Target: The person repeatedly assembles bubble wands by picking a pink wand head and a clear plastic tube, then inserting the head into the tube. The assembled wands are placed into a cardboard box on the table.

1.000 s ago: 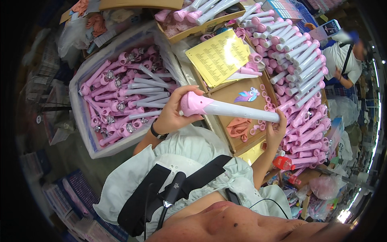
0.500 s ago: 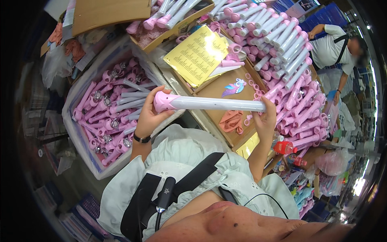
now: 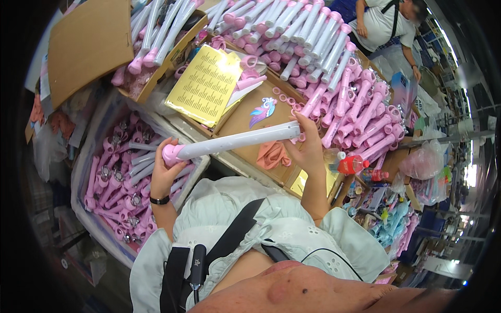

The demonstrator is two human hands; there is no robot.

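A long pale tube with a pink flared cap (image 3: 237,142) spans the space before my chest, its right end a little higher. My left hand (image 3: 165,175) is closed around the pink cap. At the other end, the fingers of my right hand (image 3: 309,146) grip the tube's bare tip. Beneath it, a shallow cardboard tray (image 3: 241,125) holds a blue and purple winged decoration (image 3: 262,112), small pink rings (image 3: 282,97) and a crumpled orange cloth (image 3: 273,155).
A lined bin (image 3: 83,208) of pink handles stands at left. Capped tubes (image 3: 313,31) and pink handles (image 3: 365,115) are heaped beyond the tray. Yellow printed sheets (image 3: 203,86) lie at the tray's left. Red-labelled bottles (image 3: 350,165) stand at right. Another person (image 3: 383,23) is farther off.
My view has shifted, so the bench things appear farther left. The tube has tilted, its right end now higher than its cap. Both hands still hold it.
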